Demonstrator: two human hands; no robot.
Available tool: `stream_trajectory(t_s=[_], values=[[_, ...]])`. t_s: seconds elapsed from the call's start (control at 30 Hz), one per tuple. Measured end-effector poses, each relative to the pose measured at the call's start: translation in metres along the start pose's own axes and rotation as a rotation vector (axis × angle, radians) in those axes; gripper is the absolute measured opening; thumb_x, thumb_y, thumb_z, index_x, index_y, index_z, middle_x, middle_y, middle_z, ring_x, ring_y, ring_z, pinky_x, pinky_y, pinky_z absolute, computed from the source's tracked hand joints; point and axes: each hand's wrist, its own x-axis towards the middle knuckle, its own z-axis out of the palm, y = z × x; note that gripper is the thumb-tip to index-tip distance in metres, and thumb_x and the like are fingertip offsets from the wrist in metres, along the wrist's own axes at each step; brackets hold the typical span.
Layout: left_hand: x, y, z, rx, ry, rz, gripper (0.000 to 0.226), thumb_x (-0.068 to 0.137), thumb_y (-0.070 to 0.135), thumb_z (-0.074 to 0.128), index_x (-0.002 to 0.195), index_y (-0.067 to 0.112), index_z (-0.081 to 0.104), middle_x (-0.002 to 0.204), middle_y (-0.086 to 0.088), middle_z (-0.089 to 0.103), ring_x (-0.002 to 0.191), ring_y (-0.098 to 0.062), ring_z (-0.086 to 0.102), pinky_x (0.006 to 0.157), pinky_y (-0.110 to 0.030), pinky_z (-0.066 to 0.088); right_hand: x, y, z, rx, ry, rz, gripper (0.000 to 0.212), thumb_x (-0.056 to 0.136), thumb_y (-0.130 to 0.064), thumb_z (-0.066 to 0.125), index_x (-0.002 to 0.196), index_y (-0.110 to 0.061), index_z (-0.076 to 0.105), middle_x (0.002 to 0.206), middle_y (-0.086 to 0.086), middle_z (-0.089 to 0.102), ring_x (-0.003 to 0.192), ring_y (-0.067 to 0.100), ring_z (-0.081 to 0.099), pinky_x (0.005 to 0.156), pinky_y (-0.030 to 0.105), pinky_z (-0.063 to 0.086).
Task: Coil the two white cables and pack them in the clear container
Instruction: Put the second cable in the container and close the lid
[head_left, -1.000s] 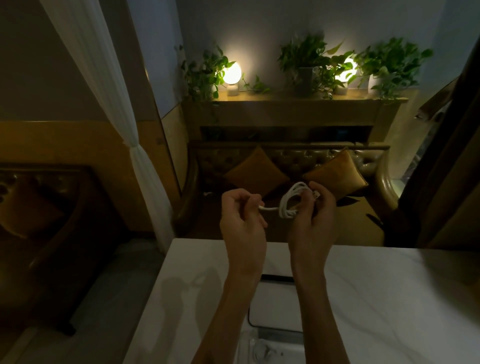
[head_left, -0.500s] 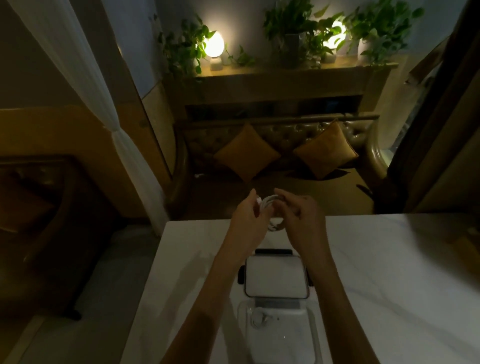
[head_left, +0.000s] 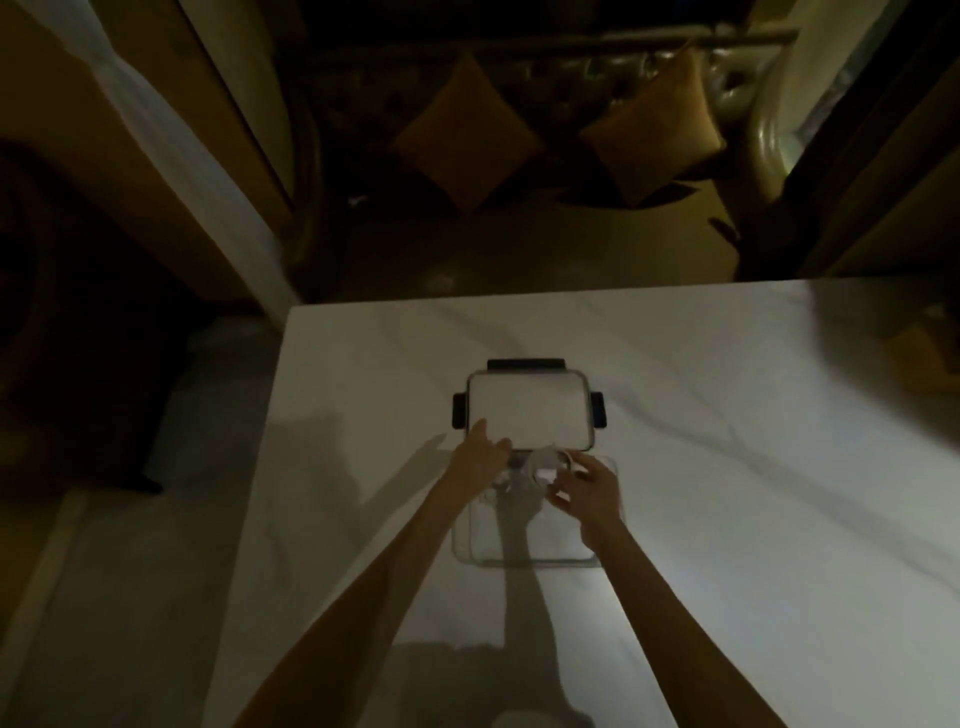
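The clear container (head_left: 524, 561) stands open on the white table, just in front of me. Both hands hover over its far end. A coiled white cable (head_left: 546, 460) hangs between them, low over the container's far rim. My right hand (head_left: 587, 488) pinches the coil from the right. My left hand (head_left: 480, 457) is at the coil's left side with its fingers stretched out; motion blur hides whether it touches. Another pale cable (head_left: 493, 493) lies inside the container under my left hand, dim and blurred.
The container's lid (head_left: 527, 415), white with black clips, lies flat on the marble-look table (head_left: 727, 467) just beyond the container. Past the table's far edge are a dark sofa with two cushions (head_left: 467, 140) and a white curtain (head_left: 171, 156) at left.
My hands dropped from chest height down to the container with the coil. The left hand's fingers have straightened. My view tilted down, so the lamps and plants left the frame.
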Motion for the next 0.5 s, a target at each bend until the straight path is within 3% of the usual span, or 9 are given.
stream_trajectory(t_s=[0.07,0.2,0.27,0.4,0.5], values=[[0.015,-0.029,0.007,0.046,0.076,-0.056,0.051,0.094,0.021,0.047,0.143,0.011,0.035,0.139,-0.016,0.050,0.124,-0.033,0.051,0.103,-0.037,0.043,0.016,0.029,0.000,0.026,0.080,0.088,0.020,0.087,0.008,0.054,0.099,-0.005,0.064,0.090,0.019,0.063,0.077,0.032,0.061,0.056,0.033,0.054],[0.033,-0.075,0.025,0.108,0.034,-0.151,0.057,0.091,0.010,0.047,0.144,0.000,0.028,0.139,-0.024,0.044,0.124,-0.038,0.048,0.102,-0.042,0.042,0.043,0.070,0.003,-0.080,0.253,0.146,0.027,0.083,0.004,0.062,0.106,-0.010,0.061,0.089,0.014,0.065,0.073,0.028,0.064,0.042,0.024,0.051],[0.038,-0.086,0.032,0.151,0.037,-0.157,0.056,0.087,0.002,0.048,0.141,-0.003,0.030,0.139,-0.026,0.040,0.122,-0.038,0.046,0.102,-0.041,0.042,0.058,0.086,0.005,-0.093,0.308,0.169,0.029,0.082,0.001,0.065,0.106,-0.013,0.060,0.091,0.011,0.066,0.078,0.027,0.065,0.048,0.026,0.052],[0.049,-0.089,0.033,0.200,0.028,-0.141,0.064,0.087,-0.002,0.048,0.145,-0.001,0.021,0.148,-0.025,0.024,0.134,-0.037,0.032,0.107,-0.036,0.032,0.062,0.084,0.021,-0.146,0.375,0.106,0.019,0.081,-0.005,0.066,0.087,-0.022,0.060,0.084,-0.001,0.063,0.082,0.021,0.061,0.079,0.039,0.055],[0.060,-0.093,0.030,0.230,0.027,-0.133,0.062,0.085,-0.002,0.048,0.143,-0.002,0.026,0.145,-0.025,0.029,0.129,-0.038,0.039,0.103,-0.037,0.037,0.064,0.077,0.031,-0.165,0.342,0.082,0.025,0.078,-0.003,0.071,0.074,-0.023,0.057,0.075,-0.006,0.059,0.071,0.013,0.057,0.078,0.034,0.051]])
